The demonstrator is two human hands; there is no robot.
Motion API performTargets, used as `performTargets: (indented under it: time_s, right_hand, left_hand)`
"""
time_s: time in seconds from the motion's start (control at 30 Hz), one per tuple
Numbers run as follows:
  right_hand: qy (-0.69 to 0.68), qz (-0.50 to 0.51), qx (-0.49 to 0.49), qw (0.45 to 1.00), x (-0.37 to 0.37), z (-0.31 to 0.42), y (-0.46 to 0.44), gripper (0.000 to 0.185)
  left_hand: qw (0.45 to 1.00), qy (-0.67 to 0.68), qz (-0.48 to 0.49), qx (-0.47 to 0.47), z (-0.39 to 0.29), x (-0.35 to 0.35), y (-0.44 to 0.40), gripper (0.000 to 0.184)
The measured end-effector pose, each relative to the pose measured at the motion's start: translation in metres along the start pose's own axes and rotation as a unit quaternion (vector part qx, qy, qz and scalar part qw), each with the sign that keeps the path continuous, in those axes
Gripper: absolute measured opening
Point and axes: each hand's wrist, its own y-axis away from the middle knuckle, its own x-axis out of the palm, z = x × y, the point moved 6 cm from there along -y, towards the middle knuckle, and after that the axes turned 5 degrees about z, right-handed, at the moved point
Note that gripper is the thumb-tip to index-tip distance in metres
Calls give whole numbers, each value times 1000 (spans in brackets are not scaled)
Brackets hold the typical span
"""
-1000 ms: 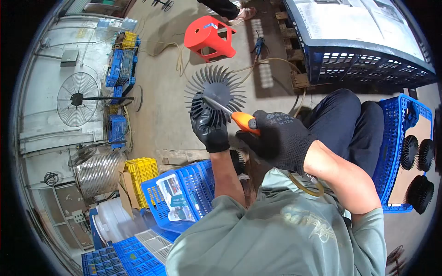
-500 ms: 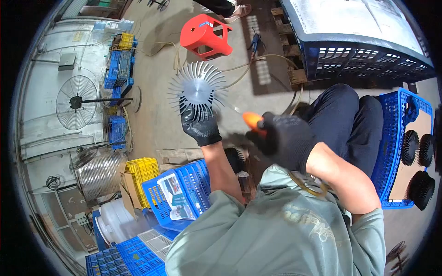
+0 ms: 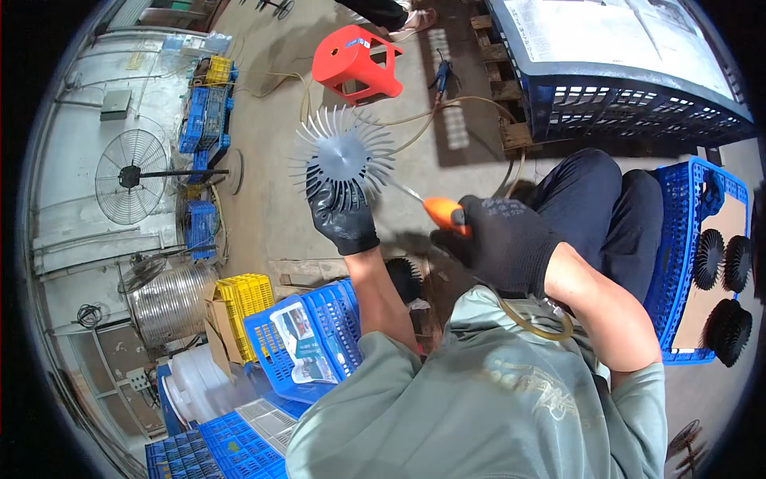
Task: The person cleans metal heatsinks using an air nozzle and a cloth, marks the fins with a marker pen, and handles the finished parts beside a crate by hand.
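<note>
My left hand (image 3: pixel 343 219), in a black glove, grips the lower edge of a round metal heat sink (image 3: pixel 341 156). Its flat silver disc faces me, with curved fins radiating all round. In my black-gloved right hand (image 3: pixel 507 243) is an orange-handled tool (image 3: pixel 445 214) with a thin metal shaft. The shaft points left at the heat sink's right-hand fins; whether its tip touches them I cannot tell. A yellowish hose (image 3: pixel 535 323) with a metal fitting hangs just below my right wrist.
A red stool (image 3: pixel 357 64) stands ahead on the floor. Dark finned heat sinks (image 3: pixel 708 259) lie on cardboard in a blue crate (image 3: pixel 678 239) at right. A large dark crate (image 3: pixel 638 100) is upper right. Blue crates (image 3: pixel 295 339) and a yellow crate (image 3: pixel 246 307) are lower left; a fan (image 3: pixel 130 177) is far left.
My right hand and the orange-handled tool have shifted slightly right and down, and the tool appears sharper. The left hand still holds the heat sink, almost in the same place.
</note>
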Motion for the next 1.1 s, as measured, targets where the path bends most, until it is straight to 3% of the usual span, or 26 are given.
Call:
performTargets:
  time_s: [0.1,0.13,0.3,0.37,0.4,0.53,0.57,0.6,0.63,0.67,0.7,0.73,0.77,0.8,0.83,0.87,0.9,0.93,0.97,1.0,1.07,1.1]
  right_hand:
    - [27,-96,15,995,-12,2,-1,39]
    - [-2,-55,43,998,-20,-2,-3,43]
    - [-38,-71,-33,996,-22,5,-2,41]
    - [-126,6,5,992,-22,6,0,38]
    - [-82,-40,-27,996,-20,5,3,39]
    - [-348,-71,92,930,-42,-15,25,36]
    - [-262,-96,5,960,-53,-22,37,30]
    - [-385,-131,148,901,-60,-30,54,27]
    - [-313,-224,88,919,-63,-48,70,28]
    - [-350,-274,132,886,-70,-59,89,32]
    - [-247,-296,105,917,-81,-61,109,36]
    - [-232,-346,86,905,-81,-78,130,37]
    - [-328,-375,143,855,-81,-99,154,39]
    - [-119,-347,120,922,-76,-109,184,42]
    - [101,-344,93,929,-70,-119,217,46]
    - [126,-345,93,925,-69,-113,232,46]
    - [67,-357,94,927,-62,-135,255,44]
    - [28,-323,207,923,-58,-148,272,41]
    - [-232,-336,337,849,-44,-170,292,39]
    - [-135,-312,319,885,-40,-173,302,37]
    - [-174,-275,424,845,-23,-185,321,42]
    - [-304,-255,531,749,-17,-169,316,51]
  left_hand:
    - [999,-31,5,13,2,3,4,45]
    - [1000,-5,8,3,3,4,4,46]
    - [998,-45,38,18,-2,16,5,44]
    - [996,-69,40,31,-6,24,6,45]
    - [995,-84,32,36,-7,27,7,46]
    - [988,-126,81,33,-5,38,3,51]
    - [985,-146,85,36,-5,42,2,52]
    - [981,-166,89,39,-6,47,4,54]
    - [977,-186,92,39,-7,54,8,55]
    - [975,-206,81,36,-9,62,11,57]
    - [969,-224,95,43,-9,66,12,58]
    - [963,-243,110,50,-9,69,13,59]
    - [955,-262,124,57,-9,72,13,60]
    - [955,-267,121,40,-9,73,16,65]
    - [950,-284,126,46,-9,74,17,64]
    - [943,-301,130,50,-9,75,19,64]
    - [937,-318,134,55,-9,75,20,63]
    - [924,-350,139,58,-9,76,20,61]
    - [911,-382,145,60,-9,78,21,59]
    - [896,-413,152,63,-9,80,21,58]
    - [878,-435,183,82,-7,87,23,52]
    - [868,-446,197,92,-6,91,25,50]
